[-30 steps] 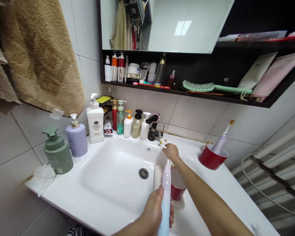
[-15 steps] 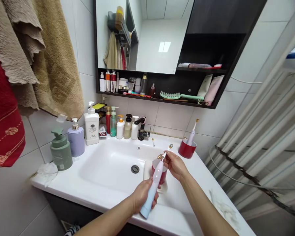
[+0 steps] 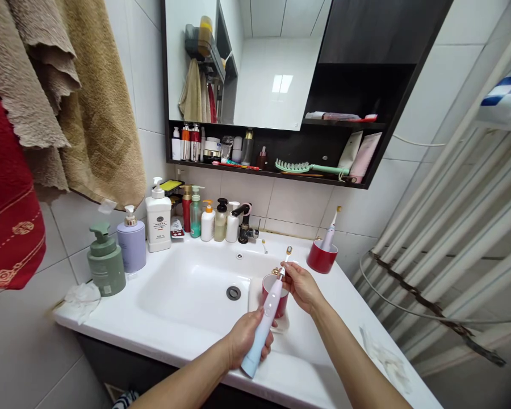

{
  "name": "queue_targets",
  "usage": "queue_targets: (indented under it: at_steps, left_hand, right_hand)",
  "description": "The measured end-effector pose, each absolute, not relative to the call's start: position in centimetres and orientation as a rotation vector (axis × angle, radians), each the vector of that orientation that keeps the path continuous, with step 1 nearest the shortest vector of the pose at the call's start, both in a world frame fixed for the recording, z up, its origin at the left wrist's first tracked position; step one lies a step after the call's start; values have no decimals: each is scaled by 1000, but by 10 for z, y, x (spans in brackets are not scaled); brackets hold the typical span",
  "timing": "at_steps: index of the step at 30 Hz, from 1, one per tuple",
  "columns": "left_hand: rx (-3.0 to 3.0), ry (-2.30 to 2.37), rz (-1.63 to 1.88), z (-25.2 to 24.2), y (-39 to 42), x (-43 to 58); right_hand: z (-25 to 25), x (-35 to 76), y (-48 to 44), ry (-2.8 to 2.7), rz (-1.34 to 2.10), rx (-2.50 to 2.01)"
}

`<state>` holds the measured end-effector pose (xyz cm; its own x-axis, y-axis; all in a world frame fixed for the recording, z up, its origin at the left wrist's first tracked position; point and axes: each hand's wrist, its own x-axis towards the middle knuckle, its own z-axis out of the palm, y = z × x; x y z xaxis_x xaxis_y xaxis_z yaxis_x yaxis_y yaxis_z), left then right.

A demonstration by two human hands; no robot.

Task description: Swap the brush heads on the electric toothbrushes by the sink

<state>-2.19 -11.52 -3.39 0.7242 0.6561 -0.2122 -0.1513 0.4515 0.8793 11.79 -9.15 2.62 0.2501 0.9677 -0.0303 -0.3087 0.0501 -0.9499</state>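
Observation:
My left hand (image 3: 250,338) is wrapped round the handle of an electric toothbrush (image 3: 264,324), pale blue at the base and fading to pink at the top. With thumb and fingers, my right hand (image 3: 298,284) pinches the white brush head (image 3: 288,254) at the upper end of that toothbrush. The head lines up with the handle; whether it is fully seated I cannot tell. Behind the toothbrush, a red cup (image 3: 283,304) rests at the right side of the white sink (image 3: 187,301), partly hidden by handle and fingers.
Another red cup (image 3: 322,260) with a second electric toothbrush (image 3: 329,236) stands on the back right corner. A loose brush head (image 3: 264,246) lies near the black faucet (image 3: 246,232). Several pump bottles line the left and back. Crumpled tissue (image 3: 385,360) lies on the right edge.
The brush head has swung slightly left, more in line with the handle, with my right hand still pinching it. My left hand keeps its hold. The view has shifted a little.

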Motion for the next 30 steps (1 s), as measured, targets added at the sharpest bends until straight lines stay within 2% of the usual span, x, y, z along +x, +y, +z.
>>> queue_targets:
  at_steps: [8, 30]
  left_hand:
    - [937, 557, 534, -35, -114, -24]
    - [913, 564, 577, -30, -115, -25]
  right_hand:
    - [22, 117, -88, -845, 1202, -1042]
    - [16, 100, -89, -960, 1042, -1117]
